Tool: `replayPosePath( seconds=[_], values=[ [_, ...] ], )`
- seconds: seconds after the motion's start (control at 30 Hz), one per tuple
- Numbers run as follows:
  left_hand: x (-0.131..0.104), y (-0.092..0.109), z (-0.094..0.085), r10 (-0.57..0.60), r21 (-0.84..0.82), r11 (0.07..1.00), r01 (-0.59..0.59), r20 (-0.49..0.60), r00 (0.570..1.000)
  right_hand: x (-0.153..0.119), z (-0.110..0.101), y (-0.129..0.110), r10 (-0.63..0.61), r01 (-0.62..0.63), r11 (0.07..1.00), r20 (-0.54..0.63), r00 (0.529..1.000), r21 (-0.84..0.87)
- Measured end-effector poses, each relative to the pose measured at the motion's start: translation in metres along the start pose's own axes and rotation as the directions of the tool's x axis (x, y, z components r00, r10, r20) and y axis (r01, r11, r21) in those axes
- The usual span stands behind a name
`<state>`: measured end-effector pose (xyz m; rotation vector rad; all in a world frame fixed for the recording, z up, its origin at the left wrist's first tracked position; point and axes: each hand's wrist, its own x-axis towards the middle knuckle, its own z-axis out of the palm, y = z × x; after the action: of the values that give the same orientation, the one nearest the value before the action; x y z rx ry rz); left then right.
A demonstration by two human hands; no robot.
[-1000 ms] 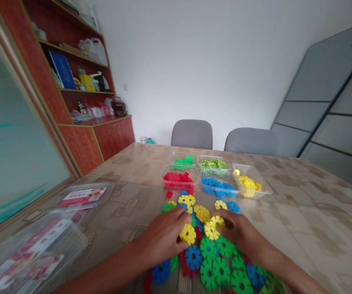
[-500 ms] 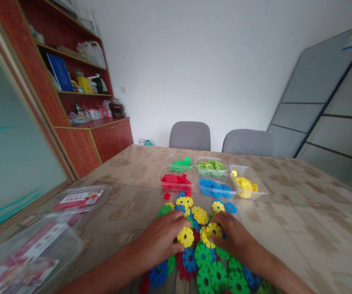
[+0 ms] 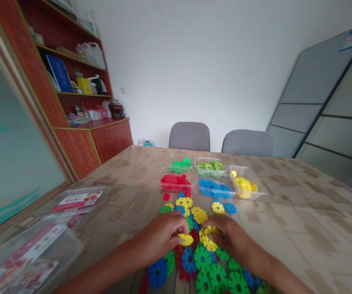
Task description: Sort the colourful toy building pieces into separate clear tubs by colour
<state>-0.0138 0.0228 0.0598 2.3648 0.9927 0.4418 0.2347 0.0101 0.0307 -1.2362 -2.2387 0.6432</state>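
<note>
The left hand (image 3: 167,232) pinches one yellow disc (image 3: 186,239) by its edge, while the right hand (image 3: 231,237) grips two overlapping yellow discs (image 3: 208,242) – joined or merely stacked, I cannot tell – all left of the plastic tub (image 3: 258,179) and nearer the wearer. They look like light, stiff, slightly slick plastic, unlikely to break – the notched rim seems best for pinching, clear of the slots.

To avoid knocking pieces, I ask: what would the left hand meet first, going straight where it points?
The left hand would probably meet a green disc first, then yellow discs; its height above them is unclear.
</note>
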Motion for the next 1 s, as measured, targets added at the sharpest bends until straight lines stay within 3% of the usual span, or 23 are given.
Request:
replayPosePath(
  seconds=[0.27, 0.5, 0.7, 0.9, 1.0],
  values=[
    [0.005, -0.001, 0.004, -0.045, -0.078, 0.996, 0.041, -0.05, 0.998, -0.006, -0.004, 0.001, 0.052, -0.05, 0.993, 0.017, 0.998, -0.105],
    [0.003, -0.004, 0.01, -0.004, -0.091, 0.996, 0.0, -0.047, 0.999, -0.004, -0.001, 0.003, 0.038, -0.039, 0.999, 0.049, 0.998, 0.011],
    [0.004, -0.002, 0.006, -0.021, -0.054, 0.998, 0.019, -0.028, 0.999, -0.014, -0.007, 0.011, 0.053, -0.053, 0.998, 0.002, 0.999, -0.019],
    [0.004, 0.001, 0.002, -0.032, -0.035, 0.999, 0.031, -0.025, 0.999, -0.003, -0.022, -0.003, 0.115, -0.126, 0.99, 0.152, 0.982, 0.065],
    [0.004, 0.001, 0.002, -0.035, -0.024, 0.999, 0.034, -0.02, 0.999, -0.003, -0.021, -0.009, 0.106, -0.12, 0.989, 0.159, 0.982, 0.083]
  ],
)
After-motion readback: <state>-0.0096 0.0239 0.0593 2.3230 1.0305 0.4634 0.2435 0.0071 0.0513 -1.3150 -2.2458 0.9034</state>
